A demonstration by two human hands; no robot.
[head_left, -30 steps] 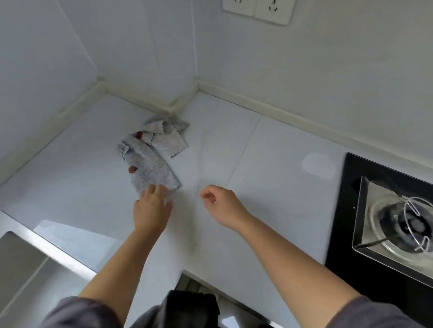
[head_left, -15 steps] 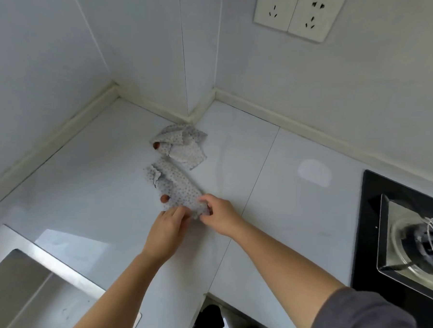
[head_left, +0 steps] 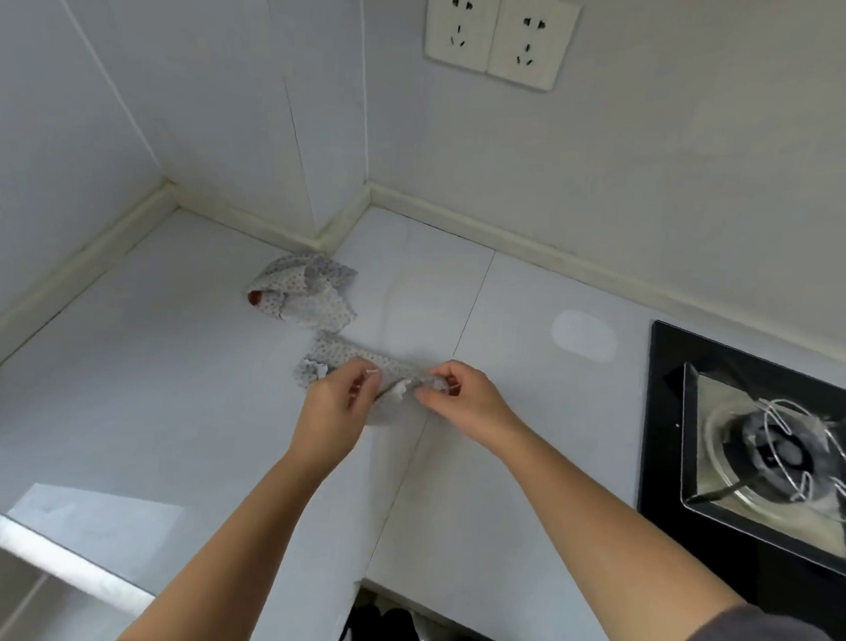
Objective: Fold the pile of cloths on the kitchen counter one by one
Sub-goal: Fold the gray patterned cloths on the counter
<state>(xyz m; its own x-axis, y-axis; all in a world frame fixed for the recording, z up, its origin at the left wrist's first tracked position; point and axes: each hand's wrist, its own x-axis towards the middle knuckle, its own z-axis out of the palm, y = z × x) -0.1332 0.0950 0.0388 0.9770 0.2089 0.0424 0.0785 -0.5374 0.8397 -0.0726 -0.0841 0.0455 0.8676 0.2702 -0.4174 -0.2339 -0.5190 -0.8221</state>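
A small dotted grey-white cloth [head_left: 360, 358] lies stretched across the white counter [head_left: 162, 404] in front of me. My left hand [head_left: 338, 404] pinches its near left part, and my right hand [head_left: 461, 396] pinches its right end. Between the two hands a bit of the cloth bunches up. Behind it, near the wall corner, a second crumpled dotted cloth [head_left: 309, 294] lies with a red spot at its left end.
A black gas hob [head_left: 767, 446] with a steel burner and wire pan support fills the counter's right side. A steel sink rim [head_left: 32, 545] runs along the lower left. Two wall sockets [head_left: 500, 32] sit above the counter.
My left hand pulled one cloth away from the crumpled one, toward me and to the right. My right hand came over and took its right end. The camera tilted up.
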